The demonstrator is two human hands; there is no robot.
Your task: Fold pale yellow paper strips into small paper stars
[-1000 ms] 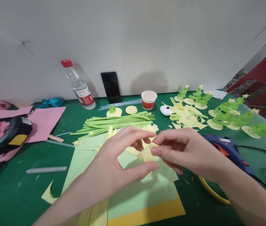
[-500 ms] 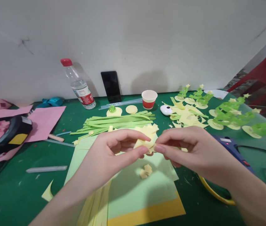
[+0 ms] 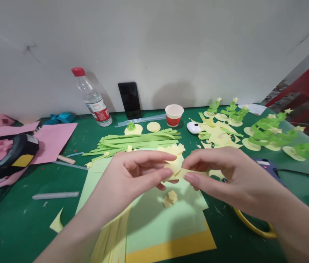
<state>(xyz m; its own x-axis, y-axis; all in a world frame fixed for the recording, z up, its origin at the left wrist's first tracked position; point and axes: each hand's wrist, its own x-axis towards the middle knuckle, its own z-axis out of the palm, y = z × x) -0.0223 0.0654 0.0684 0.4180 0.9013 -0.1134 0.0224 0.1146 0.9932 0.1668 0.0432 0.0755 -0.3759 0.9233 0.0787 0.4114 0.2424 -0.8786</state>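
My left hand point(image 3: 136, 179) is closed in a pinch on one end of a pale yellow paper strip point(image 3: 180, 173), which looks folded near those fingertips. Thumb and fingers of my right hand point(image 3: 225, 179) grip the same strip farther along, and part of it runs hidden behind them. Below both hands lie pale green paper sheets point(image 3: 154, 230) with a small folded yellow paper piece point(image 3: 170, 199) on top. Just behind the fingers are yellow paper scraps point(image 3: 170, 149). Long yellow paper strips point(image 3: 110, 241) lie at the sheets' left side.
Behind the sheets lie green paper strips point(image 3: 138, 140). A paper cup point(image 3: 174, 115), a phone point(image 3: 130, 100) and a water bottle point(image 3: 96, 104) stand by the wall. Green spiral paper plants point(image 3: 271, 129) are at right, near a blue tool point(image 3: 266, 166) and yellow-handled scissors point(image 3: 253, 224).
My right hand has shifted slightly to the right and away from the left. More of the yellow strip now shows between the two hands.
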